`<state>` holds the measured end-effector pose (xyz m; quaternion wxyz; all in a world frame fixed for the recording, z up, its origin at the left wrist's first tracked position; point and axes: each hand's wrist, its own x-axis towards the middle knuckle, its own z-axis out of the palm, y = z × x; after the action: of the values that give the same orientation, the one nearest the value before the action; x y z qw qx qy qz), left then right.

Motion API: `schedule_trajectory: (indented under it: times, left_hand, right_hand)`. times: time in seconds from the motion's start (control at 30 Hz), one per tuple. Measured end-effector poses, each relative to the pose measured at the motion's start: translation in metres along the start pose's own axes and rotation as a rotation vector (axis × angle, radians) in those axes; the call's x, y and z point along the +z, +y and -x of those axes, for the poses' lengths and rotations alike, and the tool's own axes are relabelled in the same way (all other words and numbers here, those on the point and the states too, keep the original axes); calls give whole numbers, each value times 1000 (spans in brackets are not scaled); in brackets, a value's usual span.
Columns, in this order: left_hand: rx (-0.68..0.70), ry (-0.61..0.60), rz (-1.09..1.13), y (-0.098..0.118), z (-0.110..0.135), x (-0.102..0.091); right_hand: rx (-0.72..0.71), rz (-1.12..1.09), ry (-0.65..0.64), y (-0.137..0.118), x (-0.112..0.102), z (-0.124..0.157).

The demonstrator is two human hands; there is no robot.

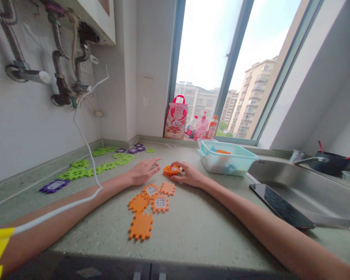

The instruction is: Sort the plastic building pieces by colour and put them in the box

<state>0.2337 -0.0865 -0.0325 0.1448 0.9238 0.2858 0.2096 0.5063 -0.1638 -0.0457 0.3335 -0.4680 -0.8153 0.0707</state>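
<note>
Hoses of corrugated metal are hanging at the upper left of the frame, and a white cable is looping down across the left forearm. Along the left edge of the counter, a purple interlocking tile is lying beside linked green interlocking tiles. Left of centre, the left hand is reaching forward with loosely spread fingers, gripping nothing visible; whether it is touching the counter, I cannot tell. Below it, five loose orange interlocking tiles are lying flat, two showing white window inserts. At the centre of the frame, a pile of orange tiles is sitting on the counter, with the right hand grasping its right side between thumb and fingers. These tiles are probably light, slightly springy foam or plastic, hardly slippery; pinching opposite edges should suit, sparing the toothed tabs from bending. Farther right, a turquoise basket is holding more pieces, while a smartphone is resting beside the steel sink.
</note>
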Motion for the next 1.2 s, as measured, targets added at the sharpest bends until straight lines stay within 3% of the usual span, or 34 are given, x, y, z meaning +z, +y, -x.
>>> schedule_trajectory:
  times: [0.2,0.43,0.53,0.67,0.77,0.9,1.07,1.2]
  left_hand:
    - [-31,23,-22,-1,0,-1]
    - [-81,19,-37,-1,0,-6]
    - [-81,16,-39,-5,-1,-5]
    - [-78,-5,-36,-9,-2,-4]
    - [-71,-15,-38,-9,-1,-3]
    - [-39,-26,-83,-9,-2,-2]
    - [-40,-48,-111,-10,-3,0]
    - [-51,-60,-127,-8,-2,-1]
  right_hand:
    - [33,93,26,-5,4,-2]
    - [-70,165,51,-4,2,0]
    - [-194,317,48,-8,-20,-2]
    - [-218,533,163,-7,-81,7]
    - [-68,703,349,7,-134,31]
    - [310,901,560,32,-187,69]
    - [705,946,493,50,-205,93]
    - [844,885,420,58,-206,96]
